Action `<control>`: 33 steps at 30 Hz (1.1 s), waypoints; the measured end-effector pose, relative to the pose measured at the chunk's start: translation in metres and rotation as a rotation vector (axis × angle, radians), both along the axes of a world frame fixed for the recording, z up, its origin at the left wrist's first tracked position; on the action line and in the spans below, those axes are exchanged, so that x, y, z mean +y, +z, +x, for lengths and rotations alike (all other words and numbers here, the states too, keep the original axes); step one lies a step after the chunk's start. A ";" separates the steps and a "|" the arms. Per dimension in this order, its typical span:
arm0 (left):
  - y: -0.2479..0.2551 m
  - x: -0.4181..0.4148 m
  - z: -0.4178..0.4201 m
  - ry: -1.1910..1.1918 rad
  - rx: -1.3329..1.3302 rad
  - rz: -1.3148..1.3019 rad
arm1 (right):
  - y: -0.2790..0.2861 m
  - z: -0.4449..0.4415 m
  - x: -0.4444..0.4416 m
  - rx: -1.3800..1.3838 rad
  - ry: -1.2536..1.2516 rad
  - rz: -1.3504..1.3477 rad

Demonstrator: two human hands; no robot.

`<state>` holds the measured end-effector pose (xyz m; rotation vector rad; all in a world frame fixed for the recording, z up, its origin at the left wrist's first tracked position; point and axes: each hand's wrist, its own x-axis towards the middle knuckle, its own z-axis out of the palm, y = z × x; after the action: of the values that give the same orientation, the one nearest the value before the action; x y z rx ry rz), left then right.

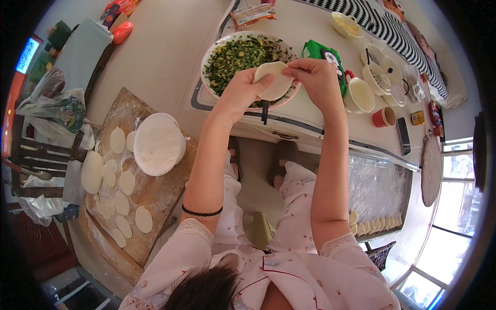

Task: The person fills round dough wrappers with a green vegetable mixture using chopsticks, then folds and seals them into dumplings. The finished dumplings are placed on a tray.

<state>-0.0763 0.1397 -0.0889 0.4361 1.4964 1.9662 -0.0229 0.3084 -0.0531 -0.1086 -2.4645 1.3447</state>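
My left hand (252,86) holds a round dough wrapper (276,83) by its left side, thumb on top. The thumb and fingers of my right hand (310,75) pinch the wrapper's upper right edge. It is flat and bare on its visible face. Both hands are above the near right part of a large bowl (208,83) with a pale pink rim. Chopped green filling with yellow bits (244,52) fills much of the bowl. A dark utensil handle (265,112) sticks out below the wrapper, over the bowl's near rim; its other end is hidden.
To the left, a floured wooden board (155,197) bears several wrappers (122,203), a dough lump (92,172), a bowl of flour (159,143) and a rolling pin (114,242). At right, several dumplings (378,224) line a floured tray (378,190). A green packet (323,54) and cup (359,95) stand near my right hand.
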 end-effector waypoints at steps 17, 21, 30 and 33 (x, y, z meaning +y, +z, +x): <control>-0.009 -0.024 -0.024 0.285 -0.174 0.413 | -0.041 -0.003 -0.011 -0.165 0.302 0.347; -0.016 -0.024 -0.028 0.298 -0.163 0.454 | -0.045 -0.006 -0.021 -0.086 0.381 0.452; -0.022 -0.029 -0.035 0.511 -0.269 0.606 | -0.049 -0.038 0.007 0.175 -0.145 0.051; -0.024 -0.031 -0.036 0.550 -0.312 0.582 | -0.049 -0.034 0.017 0.083 -0.096 -0.258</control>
<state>-0.1127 0.1085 -0.1128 -0.0755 0.8811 2.7560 -0.0564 0.3257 -0.1026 -0.2240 -2.1791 1.5848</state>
